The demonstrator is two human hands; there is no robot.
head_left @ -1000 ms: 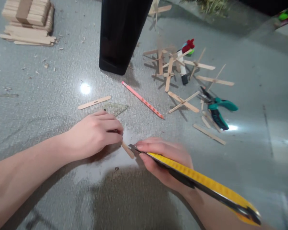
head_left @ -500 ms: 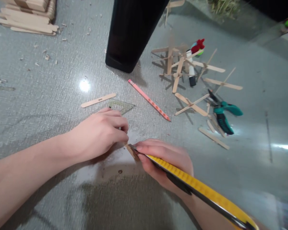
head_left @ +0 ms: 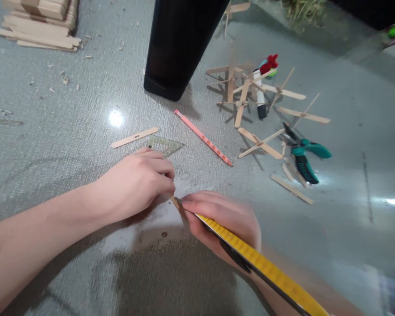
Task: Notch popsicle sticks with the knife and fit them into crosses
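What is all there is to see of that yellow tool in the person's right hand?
The yellow tool looks like a utility knife: a ridged yellow handle, seemingly plastic, with black parts along its lower side. Gripped in the right hand, it slants up leftward, its rear cut off by the frame's bottom edge. Its narrow blade end, partly hidden, lies at the wooden stick.

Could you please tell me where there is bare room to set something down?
A wide free patch lies right of the green-handled pliers, toward the picture's right side. A smaller one lies between the pink pencil and the right hand. It is crowded where crossed sticks cluster around the white marker. Wood scraps dot the area near the stacked sticks.
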